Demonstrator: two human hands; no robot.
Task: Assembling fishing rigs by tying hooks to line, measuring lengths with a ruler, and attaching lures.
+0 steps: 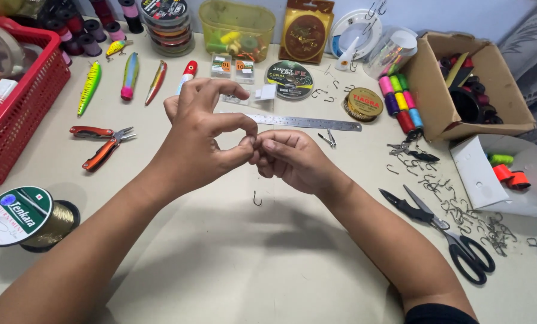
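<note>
My left hand (202,132) and my right hand (292,159) meet fingertip to fingertip above the middle of the pale table (232,264). Both pinch something very thin between thumb and forefinger, seemingly a fishing line too fine to make out. The left hand's other fingers are raised and curled, while the right hand is closed into a loose fist. Just below the pinch is a small dark fishing hook (257,198); I cannot tell whether it hangs from the line or lies on the table.
A steel ruler (304,122) lies behind the hands. Red pliers (103,144) and several lures (89,87) are at the left, near a red basket (22,114) and a line spool (25,217). Black scissors (445,231), loose hooks (454,204) and a cardboard box (466,84) are at the right.
</note>
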